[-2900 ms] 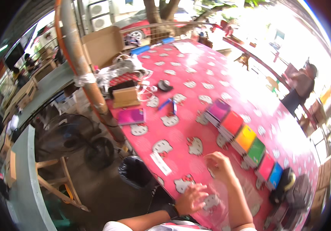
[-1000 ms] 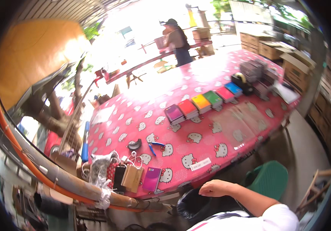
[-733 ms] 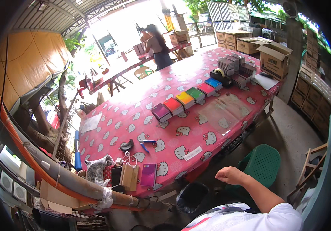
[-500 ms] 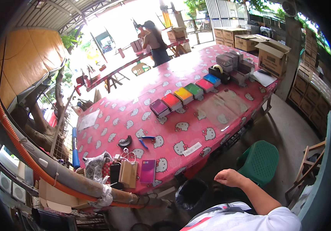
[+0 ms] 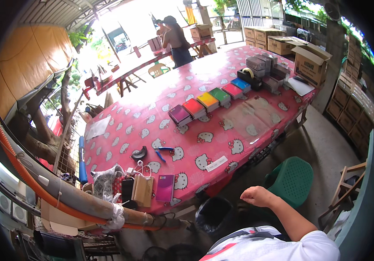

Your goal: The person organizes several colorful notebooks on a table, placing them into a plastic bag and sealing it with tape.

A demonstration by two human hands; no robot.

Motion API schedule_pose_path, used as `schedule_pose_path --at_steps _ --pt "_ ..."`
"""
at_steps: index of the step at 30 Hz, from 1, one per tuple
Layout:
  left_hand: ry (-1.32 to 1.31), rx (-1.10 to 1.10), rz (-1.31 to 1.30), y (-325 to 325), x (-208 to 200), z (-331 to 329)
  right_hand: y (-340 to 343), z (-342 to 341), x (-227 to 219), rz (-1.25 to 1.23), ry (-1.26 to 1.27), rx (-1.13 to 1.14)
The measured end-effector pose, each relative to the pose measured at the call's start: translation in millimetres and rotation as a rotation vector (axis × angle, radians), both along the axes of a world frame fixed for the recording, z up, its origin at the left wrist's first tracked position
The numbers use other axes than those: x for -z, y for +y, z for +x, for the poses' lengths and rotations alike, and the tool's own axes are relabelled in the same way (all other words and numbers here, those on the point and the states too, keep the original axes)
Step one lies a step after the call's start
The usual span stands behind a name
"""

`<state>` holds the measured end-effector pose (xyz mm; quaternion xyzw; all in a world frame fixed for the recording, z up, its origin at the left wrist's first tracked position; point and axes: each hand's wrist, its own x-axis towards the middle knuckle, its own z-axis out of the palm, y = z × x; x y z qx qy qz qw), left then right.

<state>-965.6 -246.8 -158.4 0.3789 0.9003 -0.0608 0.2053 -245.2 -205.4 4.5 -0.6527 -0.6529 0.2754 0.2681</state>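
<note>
My right hand (image 5: pixel 256 196) hangs in the air off the near side of the long table (image 5: pixel 165 153), its fingers curled in and nothing showing in them. It is nearest to a green plastic chair (image 5: pixel 292 180) and a bin lined with a black bag (image 5: pixel 214 215), apart from both. My left hand is out of the picture. On the pink patterned tablecloth lies a row of small notebooks (image 5: pixel 207 100) in purple, red, yellow, green, pink and blue. A single purple notebook (image 5: pixel 165 188) lies near the close edge, with blue-handled pliers (image 5: pixel 162 153) beyond it.
A black tape dispenser (image 5: pixel 249 79) and stacked grey packs (image 5: pixel 261 65) stand at the table's far right, near an open carton (image 5: pixel 309 65). A thick pipe (image 5: pixel 84 198) with an orange hose crosses the lower left. Another person (image 5: pixel 176 41) stands at a farther table.
The view has shifted slightly, so the table and its items sit a little differently in the picture. My right hand keeps its curled pose beside the chair.
</note>
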Motion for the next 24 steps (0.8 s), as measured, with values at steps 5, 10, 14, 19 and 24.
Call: schedule_pose_path --at_steps 5,10,14,19,24 --pt "-0.004 -0.053 0.098 12.4 -7.0 4.1 0.1 -0.3 -0.2 -0.003 0.004 0.000" --pt "-0.013 -0.111 0.197 23.7 -10.2 2.1 2.9 -5.0 -2.2 -0.016 0.032 -0.014" --pt "-0.009 -0.178 0.285 30.7 -16.2 -5.6 1.3 -4.7 -6.0 -0.069 0.025 -0.002" --pt "0.048 -0.369 0.497 27.6 -38.9 -22.9 6.8 9.0 -10.3 -0.072 0.067 0.029" --pt "0.114 -0.598 1.033 11.4 -103.8 -35.5 51.4 54.9 -25.8 0.045 0.132 0.145"
